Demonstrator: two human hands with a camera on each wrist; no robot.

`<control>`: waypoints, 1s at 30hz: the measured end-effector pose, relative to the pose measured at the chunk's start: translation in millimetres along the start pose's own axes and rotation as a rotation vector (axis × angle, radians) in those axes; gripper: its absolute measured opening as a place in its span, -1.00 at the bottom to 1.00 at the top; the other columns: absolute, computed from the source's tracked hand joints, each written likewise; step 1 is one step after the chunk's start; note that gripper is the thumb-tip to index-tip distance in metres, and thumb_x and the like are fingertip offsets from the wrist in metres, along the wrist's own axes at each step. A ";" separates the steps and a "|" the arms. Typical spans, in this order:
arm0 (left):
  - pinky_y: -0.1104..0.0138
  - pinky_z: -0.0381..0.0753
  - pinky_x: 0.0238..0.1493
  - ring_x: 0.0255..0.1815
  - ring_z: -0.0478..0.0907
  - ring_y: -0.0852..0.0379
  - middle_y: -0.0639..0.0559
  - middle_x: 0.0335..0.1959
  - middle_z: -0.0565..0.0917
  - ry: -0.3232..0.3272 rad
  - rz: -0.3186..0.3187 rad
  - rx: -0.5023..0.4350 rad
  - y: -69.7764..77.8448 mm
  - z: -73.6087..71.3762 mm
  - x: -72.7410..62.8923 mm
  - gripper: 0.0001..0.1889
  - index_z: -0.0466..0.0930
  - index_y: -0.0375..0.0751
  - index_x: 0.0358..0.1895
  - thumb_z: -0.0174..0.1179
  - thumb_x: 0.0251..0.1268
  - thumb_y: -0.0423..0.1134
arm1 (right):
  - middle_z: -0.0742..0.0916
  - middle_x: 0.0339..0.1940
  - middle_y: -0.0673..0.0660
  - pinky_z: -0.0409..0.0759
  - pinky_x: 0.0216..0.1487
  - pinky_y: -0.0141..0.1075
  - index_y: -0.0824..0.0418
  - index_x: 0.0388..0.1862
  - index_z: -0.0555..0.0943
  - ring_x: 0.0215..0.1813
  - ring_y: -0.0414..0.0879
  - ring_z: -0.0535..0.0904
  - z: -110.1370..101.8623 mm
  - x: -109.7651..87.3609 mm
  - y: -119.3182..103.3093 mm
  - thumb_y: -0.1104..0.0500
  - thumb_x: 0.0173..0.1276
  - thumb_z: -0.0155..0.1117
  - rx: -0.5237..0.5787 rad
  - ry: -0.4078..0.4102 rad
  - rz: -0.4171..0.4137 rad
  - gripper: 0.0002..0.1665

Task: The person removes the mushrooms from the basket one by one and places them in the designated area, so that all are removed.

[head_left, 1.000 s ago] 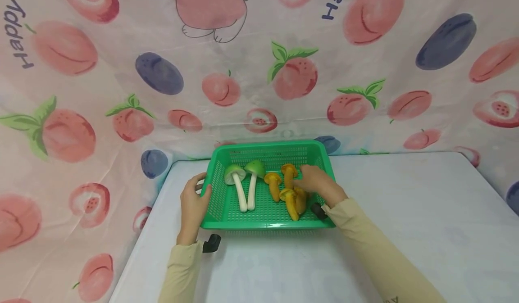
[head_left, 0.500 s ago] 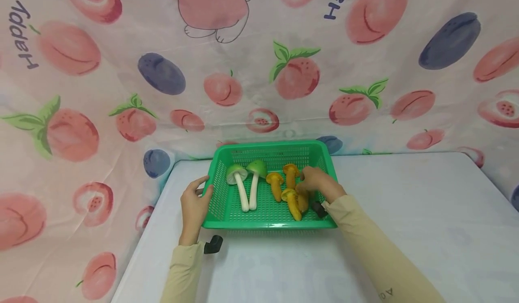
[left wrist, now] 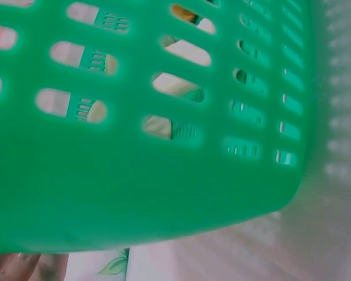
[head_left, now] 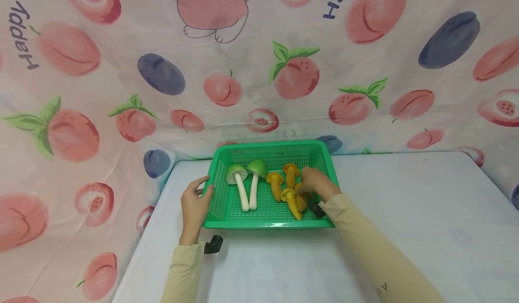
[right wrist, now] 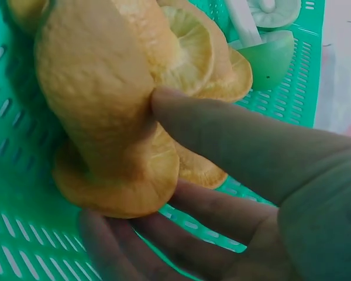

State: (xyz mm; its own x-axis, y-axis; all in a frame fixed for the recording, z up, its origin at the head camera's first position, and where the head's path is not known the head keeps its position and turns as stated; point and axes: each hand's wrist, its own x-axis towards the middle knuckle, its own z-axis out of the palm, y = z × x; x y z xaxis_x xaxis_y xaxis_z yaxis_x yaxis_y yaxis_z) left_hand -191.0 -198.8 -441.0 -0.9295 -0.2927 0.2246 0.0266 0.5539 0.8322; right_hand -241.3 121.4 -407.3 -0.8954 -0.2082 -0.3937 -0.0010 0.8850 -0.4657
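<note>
A green perforated basket [head_left: 267, 225] holds several toy mushrooms. My left hand [head_left: 195, 206] grips its left rim, thumb at the edge; the left wrist view shows the basket's outer wall [left wrist: 105, 187] with a bit of the fingers below. My right hand [head_left: 318, 182] is inside the basket's right half. It pinches a yellow-orange mushroom [right wrist: 99, 88], thumb on the stem and fingers by the cap, which points down in the right wrist view. Other yellow mushrooms [head_left: 275, 188] lie close by, one in front [head_left: 293, 204]. Left of them are two white-stemmed mushrooms with green caps [head_left: 256, 169].
The basket stands on a white-covered table [head_left: 405, 204], near its back edge. Behind and to the left hangs a fruit-print cloth [head_left: 259, 69]. Black wrist pieces [head_left: 213, 244] show beside both sleeves.
The view has shifted slightly. My right hand stays at the same group of yellow mushrooms, with small movements of the fingers and wrist. My left hand keeps its place at the basket's rim.
</note>
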 end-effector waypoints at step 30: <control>0.03 0.63 -0.15 -0.02 0.68 -0.18 -0.23 0.23 0.58 -0.018 0.007 0.019 1.9 -0.9 -0.7 -0.64 0.61 -0.21 0.22 0.22 0.40 -0.31 | 0.65 0.03 0.37 0.61 -0.16 -0.15 0.46 0.11 0.57 -0.16 0.08 0.62 4.1 0.9 3.3 0.32 0.22 0.29 0.095 -0.023 -0.031 -0.54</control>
State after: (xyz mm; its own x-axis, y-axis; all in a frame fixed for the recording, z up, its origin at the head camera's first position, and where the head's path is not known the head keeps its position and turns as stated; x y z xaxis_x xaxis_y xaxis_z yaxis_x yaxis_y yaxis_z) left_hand -189.9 -198.2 -439.1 -0.9359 -0.2746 0.2206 0.0261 0.5704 0.8209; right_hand -240.3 122.4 -412.5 -0.8852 -0.2453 -0.3953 0.0147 0.8346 -0.5507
